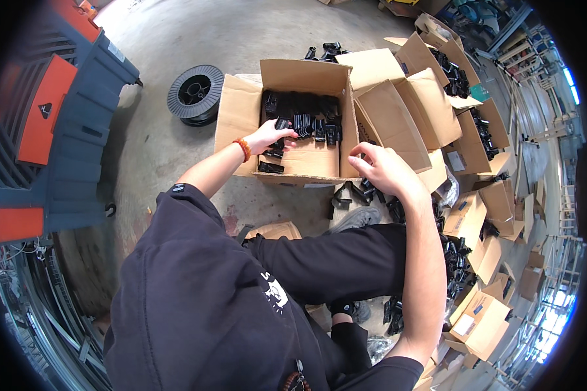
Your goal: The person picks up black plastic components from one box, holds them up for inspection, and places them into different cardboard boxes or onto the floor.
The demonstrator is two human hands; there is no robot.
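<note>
The left hand (pixel 265 138) is down inside the open cardboard box (pixel 241 117), fingers curled around a small black plastic part (pixel 282 124) at the left end of the row. That row of black parts (pixel 310 125) runs across the box's middle, with a darker, tightly packed stack (pixel 300 103) against the far wall and one loose piece (pixel 270 167) lying on the bare cardboard floor near the front.

The right hand (pixel 379 166) hovers at the box's right front corner, fingers loosely bent and spread; whether it pinches anything I cannot tell, the underside is hidden. Just below it, a heap of loose black parts (pixel 362 193) sits on the concrete floor (pixel 169 45) beside a grey shoe (pixel 357 218).

To do this well, I'd say each piece should sit square against its neighbour, same way up, so the row stays tight and leaves no gaps. The right hand would best feed from the heap while the left seats, keeping clear of the upright flap (pixel 388 117).

Further right, more open boxes (pixel 476 137) hold similar parts; a black wire spool (pixel 195 92) lies on the floor to the far left.
</note>
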